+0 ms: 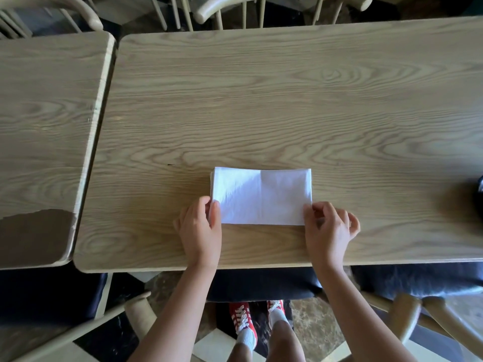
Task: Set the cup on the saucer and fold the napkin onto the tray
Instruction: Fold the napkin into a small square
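Pale wood-grain table (287,100) fills most of the frame; a second table of the same light wood (47,126) butts against it at the left, its near corner worn to a brown patch. Two tables counted. Checkered tile floor (214,343) shows below the near edge.

Containers: we can make out no tray, cup or saucer. One dark rounded object (479,194) is cut off at the right edge of the frame; we cannot tell what it is.

One white paper napkin (261,197), folded into a flat rectangle with a crease down its middle, lies on the larger table, lower centre of the frame, near the table's front edge. Stacked layer edges show at its left side.

Two hands counted, both at the napkin's near corners. Our left hand (200,226) holds the lower left corner, thumb on top and fingers curled round the edge. Our right hand (328,226) pinches the lower right corner between thumb and forefinger, the other fingers loosely curled just beside it.

Pale wooden spindle-back chairs (235,11) sit along the top of the frame; parts of others with dark seat cushions (418,280) show at the bottom. Two red lace-up sneakers (243,320) with white socks stand on the floor, bottom centre.
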The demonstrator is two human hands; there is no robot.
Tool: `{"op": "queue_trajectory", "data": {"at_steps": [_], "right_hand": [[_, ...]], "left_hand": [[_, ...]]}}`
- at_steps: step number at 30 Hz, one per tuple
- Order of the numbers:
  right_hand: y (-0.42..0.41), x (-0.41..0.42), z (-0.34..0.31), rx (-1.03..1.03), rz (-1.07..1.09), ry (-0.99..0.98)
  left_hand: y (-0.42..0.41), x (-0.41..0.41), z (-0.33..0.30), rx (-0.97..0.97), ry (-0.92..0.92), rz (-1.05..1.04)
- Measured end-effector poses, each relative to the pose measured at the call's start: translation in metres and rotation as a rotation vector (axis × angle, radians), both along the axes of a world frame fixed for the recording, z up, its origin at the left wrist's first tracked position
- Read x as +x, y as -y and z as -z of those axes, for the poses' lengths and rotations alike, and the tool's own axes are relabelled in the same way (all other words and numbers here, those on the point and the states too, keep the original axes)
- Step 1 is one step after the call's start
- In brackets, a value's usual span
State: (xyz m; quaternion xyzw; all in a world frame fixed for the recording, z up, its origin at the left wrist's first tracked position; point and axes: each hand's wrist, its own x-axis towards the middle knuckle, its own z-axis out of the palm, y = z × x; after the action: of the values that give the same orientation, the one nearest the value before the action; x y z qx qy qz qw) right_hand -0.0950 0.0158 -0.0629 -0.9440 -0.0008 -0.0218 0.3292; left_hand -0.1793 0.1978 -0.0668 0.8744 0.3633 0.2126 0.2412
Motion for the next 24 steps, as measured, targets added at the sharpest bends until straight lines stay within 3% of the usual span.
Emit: {"op": "queue_trajectory", "data": {"at_steps": [9,13,16,19,24], "right_hand": [[-0.013,0.000,-0.004,-0.053,0.065,0.031],[-0.011,0.001,-0.004,-0.103,0.109,0.114],[-0.021,0.004,-0.008,-0.225,-0.159,0.267],[-0.042,0.012,-0.005,-0.336,-0.544,0.233],[-0.049,0.019,0.010,-0.414,-0.716,0.137]], "left_hand": [[0.000,0.000,0.001,0.107,-0.113,0.010],[-0.005,0.003,-0.008,0.312,-0.125,0.103],[0.006,0.023,-0.020,0.329,-0.095,0.291],[0.019,0.042,-0.011,0.370,-0.155,0.525],[0.013,0.042,0.010,0.416,-0.327,0.622]]}}
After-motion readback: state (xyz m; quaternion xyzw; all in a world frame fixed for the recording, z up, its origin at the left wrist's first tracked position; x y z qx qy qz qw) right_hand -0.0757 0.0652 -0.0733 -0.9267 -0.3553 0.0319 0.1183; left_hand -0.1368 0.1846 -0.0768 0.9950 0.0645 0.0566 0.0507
